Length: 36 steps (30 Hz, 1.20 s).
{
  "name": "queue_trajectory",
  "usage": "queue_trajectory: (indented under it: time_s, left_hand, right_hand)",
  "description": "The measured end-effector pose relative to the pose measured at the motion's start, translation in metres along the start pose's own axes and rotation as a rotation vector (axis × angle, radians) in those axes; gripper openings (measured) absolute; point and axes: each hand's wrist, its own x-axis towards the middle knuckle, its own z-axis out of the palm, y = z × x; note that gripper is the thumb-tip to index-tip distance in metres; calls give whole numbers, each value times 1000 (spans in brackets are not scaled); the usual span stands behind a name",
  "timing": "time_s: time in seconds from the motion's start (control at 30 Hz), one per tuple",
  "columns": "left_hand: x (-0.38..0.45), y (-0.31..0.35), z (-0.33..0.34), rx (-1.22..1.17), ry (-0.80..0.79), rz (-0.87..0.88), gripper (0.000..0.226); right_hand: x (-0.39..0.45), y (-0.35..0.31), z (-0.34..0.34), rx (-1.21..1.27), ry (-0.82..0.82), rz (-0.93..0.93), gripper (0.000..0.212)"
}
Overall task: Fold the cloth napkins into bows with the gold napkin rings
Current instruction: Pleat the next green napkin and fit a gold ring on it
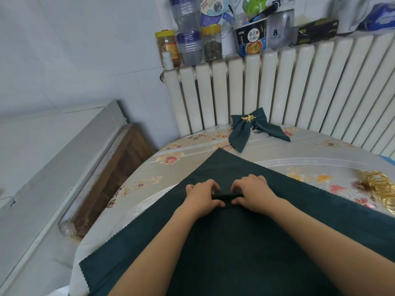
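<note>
Centrally, in the lower half of the frame, a dark green napkin (224,242) lay spread as a diamond on the table (136,180), one corner pointing toward the upper middle of the frame. The left hand (202,194) and the right hand (253,192) sat close together at the cloth's middle, each with fingers curled and pinching a small raised pleat (224,197) of fabric between them. Each grip was therefore closed on the napkin, thumbs nearest the camera and fingertips on the far side of the ridge.

A finished bow (254,129), cinched with a gold ring (248,118), rested at the far edge of the table, just before the white radiator (277,86). Loose gold napkin rings (382,189) lay heaped at the right edge of the frame, well apart from the hands.

The step in hand appeared to be the first gather of the centre. To do it well, the pleat should run straight across the diamond, with both pinches level so the two halves match. Further folds should stack evenly on this one, kept tight, so the bundle stays narrow enough to pass through a ring. One hand would need to hold the gather firmly while the other reaches right for a ring; slack there would let the pleats spring open.
</note>
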Motion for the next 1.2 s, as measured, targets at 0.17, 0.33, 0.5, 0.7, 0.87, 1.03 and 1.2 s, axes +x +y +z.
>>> queue_trajectory:
  time_s: [0.17,0.33,0.5,0.7,0.87,1.03,1.2]
  left_hand:
    - [-17,4,2,190,166,200,13]
    - [-38,0,15,192,278,331,8]
    - [-53,-5,21,116,196,343,11]
    - [-66,-7,18,-49,85,242,20]
    - [-64,-3,26,-81,115,103,22]
    - [-57,-1,25,1,110,20,37]
    - [-55,10,15,157,69,50,33]
  right_hand:
    - [-18,-2,1,-106,186,-107,23]
    - [-38,0,6,-93,230,-184,19]
    - [-56,5,11,-88,168,-204,24]
    - [-68,9,13,44,154,-169,35]
    - [-64,6,11,37,113,-39,28]
    - [-56,2,10,67,20,66,46]
    - [-56,-10,0,-132,55,-9,29]
